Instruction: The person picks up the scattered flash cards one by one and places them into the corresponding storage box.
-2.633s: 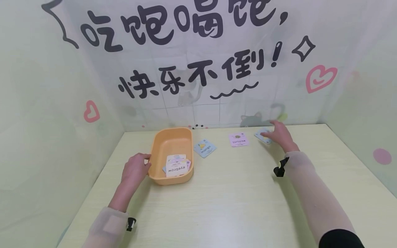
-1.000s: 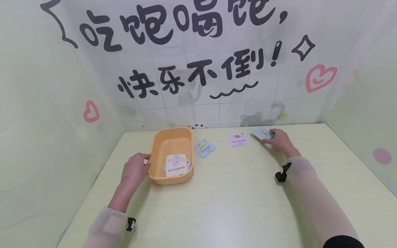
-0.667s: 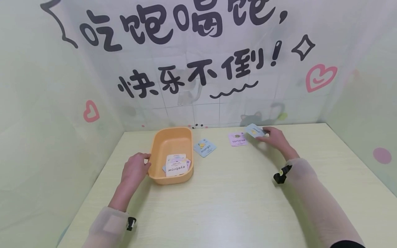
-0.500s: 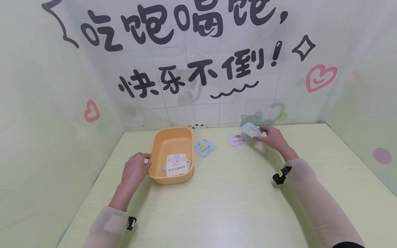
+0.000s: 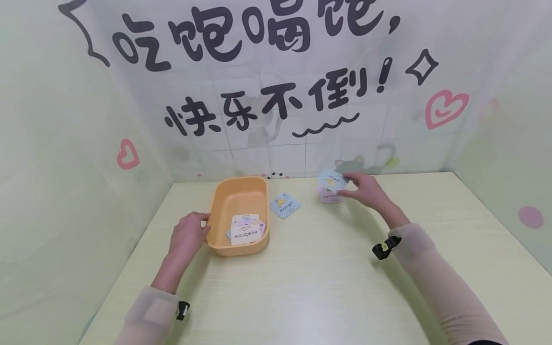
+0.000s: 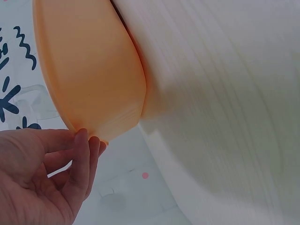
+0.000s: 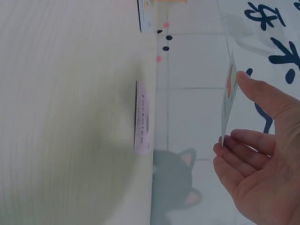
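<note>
**A card in the air, a hand on the tub**

From the head camera we see our right hand [image 5: 364, 189] pinching a light blue card [image 5: 331, 179], lifted just above the pink tortoise card [image 5: 331, 197] on the table [image 5: 327, 278]. The mango card [image 5: 285, 205] lies beside the orange tub [image 5: 238, 214]. Our left hand [image 5: 188, 235] touches the tub's near left rim. More cards, with an eyebrow card [image 5: 247, 235] on top, lie inside.

From the left wrist we see curled fingers [image 6: 84, 157] touching the tub's edge [image 6: 89, 79].

From the right wrist we see the thumb [image 7: 267, 96] and fingers holding the blue card [image 7: 228, 96] by its edges, above the tortoise card [image 7: 142, 117].
</note>
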{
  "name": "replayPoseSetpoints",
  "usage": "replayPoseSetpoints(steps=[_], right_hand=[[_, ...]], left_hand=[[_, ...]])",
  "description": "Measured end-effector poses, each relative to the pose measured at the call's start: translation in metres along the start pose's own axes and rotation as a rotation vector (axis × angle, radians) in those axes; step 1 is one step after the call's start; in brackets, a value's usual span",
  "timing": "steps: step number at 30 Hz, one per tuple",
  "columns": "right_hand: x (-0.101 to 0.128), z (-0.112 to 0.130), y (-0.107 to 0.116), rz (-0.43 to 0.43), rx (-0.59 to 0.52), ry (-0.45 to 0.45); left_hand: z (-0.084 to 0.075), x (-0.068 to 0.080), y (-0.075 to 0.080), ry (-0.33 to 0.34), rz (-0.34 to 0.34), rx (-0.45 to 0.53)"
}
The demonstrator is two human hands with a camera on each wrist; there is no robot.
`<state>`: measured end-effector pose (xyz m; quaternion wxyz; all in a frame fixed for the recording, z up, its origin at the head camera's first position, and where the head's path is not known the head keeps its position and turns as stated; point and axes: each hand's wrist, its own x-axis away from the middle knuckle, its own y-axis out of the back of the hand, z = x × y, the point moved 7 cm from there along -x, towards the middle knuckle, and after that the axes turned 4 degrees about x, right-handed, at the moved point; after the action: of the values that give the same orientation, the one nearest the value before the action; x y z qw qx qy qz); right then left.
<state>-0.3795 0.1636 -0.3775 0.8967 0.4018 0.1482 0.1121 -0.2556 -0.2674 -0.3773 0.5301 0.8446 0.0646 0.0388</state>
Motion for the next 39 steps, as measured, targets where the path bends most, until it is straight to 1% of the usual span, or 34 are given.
replayPoseSetpoints(steps=[6, 12, 16, 22, 28, 32, 35, 39], right_hand=[[0.001, 0.025, -0.007, 0.01, -0.019, 0.073], [-0.001, 0.05, -0.018, 0.026, 0.012, 0.13], [-0.004, 0.069, -0.029, 0.057, 0.027, 0.166], [-0.01, 0.103, -0.049, 0.127, 0.044, 0.203], [-0.012, 0.135, -0.075, 0.194, 0.079, 0.262], [-0.01, 0.152, -0.094, 0.247, 0.085, 0.294], [-0.007, 0.163, -0.107, 0.279, 0.097, 0.335], [-0.004, 0.174, -0.123, 0.313, 0.125, 0.382]], left_hand=[[0.0, 0.0, 0.0, 0.002, 0.002, -0.001], [0.0, -0.001, 0.001, 0.002, 0.002, 0.004], [0.0, 0.0, 0.001, 0.004, 0.003, 0.005], [0.001, 0.0, 0.001, 0.009, 0.01, 0.015], [0.003, 0.0, 0.001, 0.018, 0.015, 0.021], [0.003, 0.0, 0.0, 0.012, 0.013, 0.017], [0.002, 0.0, -0.001, 0.008, 0.013, 0.017], [0.001, -0.001, -0.002, 0.006, 0.019, 0.019]])
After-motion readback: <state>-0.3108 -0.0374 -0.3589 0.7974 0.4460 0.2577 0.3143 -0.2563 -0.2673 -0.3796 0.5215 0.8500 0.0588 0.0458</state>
